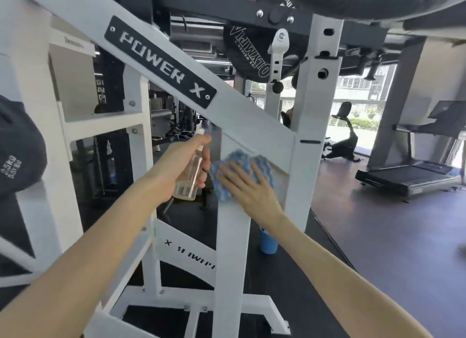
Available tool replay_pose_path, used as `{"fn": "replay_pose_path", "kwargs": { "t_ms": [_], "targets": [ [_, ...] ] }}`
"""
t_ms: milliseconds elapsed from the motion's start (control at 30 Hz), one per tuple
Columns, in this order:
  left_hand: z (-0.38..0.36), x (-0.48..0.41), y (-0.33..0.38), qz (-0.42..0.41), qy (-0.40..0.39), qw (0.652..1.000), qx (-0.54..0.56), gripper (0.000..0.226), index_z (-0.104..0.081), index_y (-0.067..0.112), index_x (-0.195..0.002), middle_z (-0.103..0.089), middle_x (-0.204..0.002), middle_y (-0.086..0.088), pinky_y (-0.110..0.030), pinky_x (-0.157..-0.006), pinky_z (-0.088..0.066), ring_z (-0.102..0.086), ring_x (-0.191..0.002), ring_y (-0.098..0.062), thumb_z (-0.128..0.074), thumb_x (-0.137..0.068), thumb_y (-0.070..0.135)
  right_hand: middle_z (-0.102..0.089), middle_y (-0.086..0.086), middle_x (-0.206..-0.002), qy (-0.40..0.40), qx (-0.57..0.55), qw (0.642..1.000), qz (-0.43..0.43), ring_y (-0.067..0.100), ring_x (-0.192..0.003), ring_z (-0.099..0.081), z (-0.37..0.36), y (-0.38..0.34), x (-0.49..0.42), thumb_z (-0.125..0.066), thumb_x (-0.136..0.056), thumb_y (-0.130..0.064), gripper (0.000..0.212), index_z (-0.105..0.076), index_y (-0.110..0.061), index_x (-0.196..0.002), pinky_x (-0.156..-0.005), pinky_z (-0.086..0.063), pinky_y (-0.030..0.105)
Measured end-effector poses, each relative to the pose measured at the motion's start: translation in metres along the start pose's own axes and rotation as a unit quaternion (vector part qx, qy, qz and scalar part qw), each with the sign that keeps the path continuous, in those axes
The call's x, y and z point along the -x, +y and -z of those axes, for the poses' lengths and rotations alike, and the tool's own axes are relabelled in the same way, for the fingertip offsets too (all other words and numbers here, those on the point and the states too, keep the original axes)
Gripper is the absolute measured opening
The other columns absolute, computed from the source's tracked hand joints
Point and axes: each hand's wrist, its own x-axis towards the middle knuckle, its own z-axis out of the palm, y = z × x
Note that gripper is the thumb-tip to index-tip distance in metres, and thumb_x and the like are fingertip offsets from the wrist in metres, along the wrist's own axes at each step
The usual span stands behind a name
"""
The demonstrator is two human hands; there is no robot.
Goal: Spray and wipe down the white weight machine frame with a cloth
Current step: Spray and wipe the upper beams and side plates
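Head view, looking down and forward through the white weight machine frame (252, 122), close to the junction of its sloping beam and two uprights, just below the black POWER X nameplate (161, 63) bolted to that beam. Right hand (248, 186) flat on a blue-and-white cloth (238, 157), pressing it against the white panel under that junction, fingers (240, 172) straight and slightly apart, cloth edges showing above and to the left of the fingertips. Left hand (176, 166) just beside the cloth, gripping a clear spray bottle (189, 179), fingers curled round its body, forefinger up on the white spray head, a little liquid in the bottom; nozzle direction not clear. At the left edge of view, a black weight plate (20, 146) marked 25kg. Overhead, another black plate (247, 52) with its lettering upside down. On the dark floor (378, 237) behind the nearer upright, a blue container (268, 242) close to the frame's foot. Farther back, well apart from the frame, an exercise bike (343, 136) and a treadmill (413, 176) near bright windows.
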Motion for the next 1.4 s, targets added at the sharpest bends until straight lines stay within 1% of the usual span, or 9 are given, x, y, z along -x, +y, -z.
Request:
{"fn": "replay_pose_path", "kwargs": {
  "t_ms": [100, 500, 600, 733, 933, 1067, 1133, 1300, 1400],
  "targets": [
    [-0.007, 0.0, 0.001, -0.006, -0.006, 1.0, 0.0, 0.034, -0.058, 0.013, -0.069, -0.056, -0.056, -0.004, -0.024, -0.045, -0.047, -0.049, -0.04, -0.017, -0.059, -0.095, 0.036, -0.044, 0.004, -0.145, 0.069, 0.007, 0.99, -0.119, 0.022, -0.136, -0.031, 0.017, 0.042, -0.033, -0.029, -0.081, 0.009, 0.064, -0.045, -0.014, -0.139, -0.113, -0.013, 0.049],
    [-0.038, -0.002, -0.002, -0.002, -0.037, 0.999, -0.03, 0.035, -0.058, 0.013, -0.068, -0.056, -0.056, -0.003, -0.027, -0.047, -0.049, -0.049, -0.041, -0.019, -0.058, -0.096, 0.035, -0.04, -0.001, -0.146, 0.066, -0.122, 0.966, -0.217, 0.023, -0.14, -0.026, 0.009, 0.067, 0.061, -0.039, -0.082, 0.008, 0.063, -0.041, -0.021, -0.137, -0.108, -0.026, 0.057],
    [-0.04, 0.002, -0.004, -0.005, -0.04, 0.998, -0.048, 0.035, -0.058, 0.013, -0.069, -0.057, -0.056, -0.003, -0.028, -0.048, -0.05, -0.05, -0.042, -0.019, -0.059, -0.095, 0.035, -0.034, -0.005, -0.146, 0.021, -0.085, 0.989, -0.123, 0.016, -0.143, -0.017, -0.008, 0.04, 0.107, -0.053, -0.074, 0.014, 0.073, -0.041, -0.022, -0.136, -0.113, -0.017, 0.049],
    [-0.033, 0.013, -0.007, 0.002, -0.035, 0.998, -0.05, 0.034, -0.058, 0.012, -0.071, -0.057, -0.057, -0.003, -0.026, -0.047, -0.049, -0.05, -0.042, -0.017, -0.058, -0.096, 0.036, -0.006, -0.011, -0.158, -0.037, -0.051, 0.998, -0.025, 0.011, -0.146, -0.004, -0.007, 0.041, 0.138, -0.029, -0.08, 0.003, 0.069, -0.03, -0.021, -0.144, -0.117, -0.006, 0.042],
    [-0.025, 0.022, -0.017, 0.014, -0.024, 0.999, -0.044, 0.034, -0.059, 0.013, -0.071, -0.058, -0.057, -0.003, -0.027, -0.047, -0.049, -0.051, -0.042, -0.016, -0.058, -0.095, 0.036, -0.056, 0.004, -0.133, 0.044, -0.049, 0.99, -0.127, 0.021, -0.133, -0.035, 0.001, 0.066, 0.086, -0.042, -0.075, 0.011, 0.058, -0.049, -0.015, -0.126, -0.114, -0.015, 0.05],
    [-0.02, 0.026, -0.023, 0.03, -0.028, 0.998, -0.051, 0.034, -0.06, 0.012, -0.072, -0.058, -0.058, -0.004, -0.029, -0.051, -0.048, -0.051, -0.043, -0.018, -0.06, -0.094, 0.037, -0.064, 0.001, -0.117, -0.061, -0.042, 0.996, -0.045, 0.018, -0.122, -0.048, -0.009, 0.027, 0.128, -0.078, -0.06, 0.003, 0.052, -0.063, -0.016, -0.106, -0.105, -0.028, 0.041],
    [-0.013, 0.03, -0.023, 0.033, -0.033, 0.998, -0.045, 0.034, -0.06, 0.013, -0.071, -0.058, -0.059, -0.004, -0.028, -0.051, -0.047, -0.05, -0.043, -0.017, -0.06, -0.094, 0.038, -0.066, -0.002, -0.106, -0.08, -0.055, 0.995, -0.026, 0.02, -0.107, -0.06, -0.002, 0.011, 0.139, -0.076, -0.058, 0.004, 0.045, -0.067, -0.018, -0.097, -0.094, -0.032, 0.036],
    [0.001, 0.037, -0.029, 0.035, -0.011, 0.998, -0.05, 0.037, -0.059, 0.014, -0.067, -0.058, -0.057, -0.003, -0.027, -0.049, -0.047, -0.051, -0.042, -0.016, -0.059, -0.094, 0.038, -0.054, 0.004, -0.131, 0.062, -0.169, 0.975, -0.127, 0.022, -0.124, -0.043, 0.034, 0.023, 0.043, -0.046, -0.076, 0.005, 0.057, -0.05, -0.016, -0.129, -0.105, -0.022, 0.04],
    [0.006, 0.038, -0.034, 0.044, 0.004, 0.998, -0.042, 0.038, -0.058, 0.014, -0.064, -0.056, -0.054, -0.003, -0.026, -0.048, -0.046, -0.05, -0.04, -0.017, -0.058, -0.095, 0.037, -0.04, 0.005, -0.148, 0.092, -0.151, 0.972, -0.156, 0.022, -0.138, -0.029, 0.035, 0.039, -0.042, -0.048, -0.084, -0.003, 0.059, -0.043, -0.016, -0.141, -0.114, -0.012, 0.045]
  ]
}}
